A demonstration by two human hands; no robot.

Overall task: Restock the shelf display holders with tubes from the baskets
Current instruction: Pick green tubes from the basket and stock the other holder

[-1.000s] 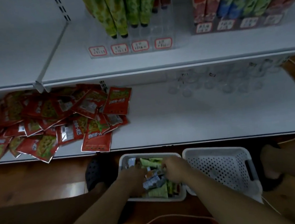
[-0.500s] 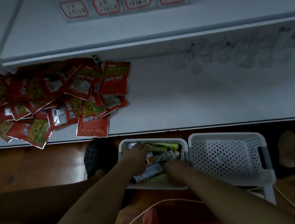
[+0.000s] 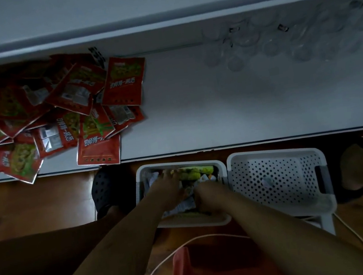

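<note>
Left grip (image 3: 168,190) is lying spread across tubes (image 3: 197,173) in the left basket (image 3: 141,188), while the right grip (image 3: 211,198) is curling beside it; whether it is pinching one is unclear. Restocking is seemingly just beginning: clear holders (image 3: 301,40) are looking empty, the second basket (image 3: 279,175) nearly so. Red sachets (image 3: 58,111) are crowding the dim white shelf (image 3: 219,114) above a wooden floor (image 3: 35,205).

packets (image 3: 36,114) piled on shelf (image 3: 218,110), frame left | cups (image 3: 290,41) at shelf back, upper right | floor (image 3: 35,205) before shelf: basket (image 3: 140,188) holding tubes (image 3: 196,173), lower centre | second basket (image 3: 276,171) just right
</note>
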